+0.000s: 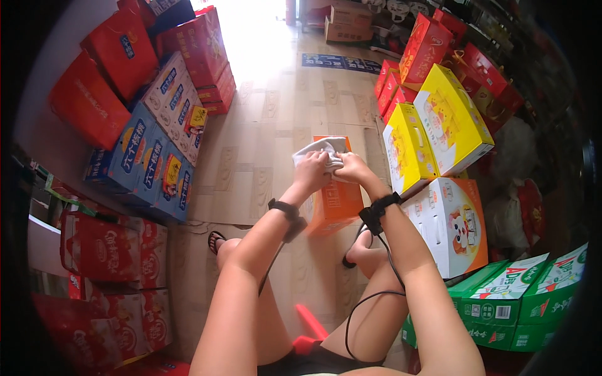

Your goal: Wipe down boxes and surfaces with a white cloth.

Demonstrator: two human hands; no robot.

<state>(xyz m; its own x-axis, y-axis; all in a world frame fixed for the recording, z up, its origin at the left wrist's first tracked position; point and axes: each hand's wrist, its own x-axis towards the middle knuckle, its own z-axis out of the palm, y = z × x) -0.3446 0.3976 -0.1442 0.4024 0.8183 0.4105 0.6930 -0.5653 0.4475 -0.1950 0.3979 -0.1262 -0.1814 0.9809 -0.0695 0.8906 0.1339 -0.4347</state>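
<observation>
Both of my hands grip a white cloth point(324, 146), bunched up between them. My left hand point(312, 170) has its fingers curled into the cloth's near side. Beside it, my right hand point(352, 168) pinches the folded edge. Under the cloth and hands stands an orange carton point(336, 207) on the floor between my feet. The hands and cloth cover part of its top. Each wrist wears a black strap with a small device, and a black cable runs from the right one.
Stacked blue drink cartons point(141, 162) and red cartons point(101, 246) line the left. To the right stand yellow cartons point(414, 150), a white-and-orange carton point(447, 225) and green cartons point(494, 301). A red plastic stool point(310, 324) shows beneath me. Wood-patterned flooring point(263, 141) leads towards a bright doorway.
</observation>
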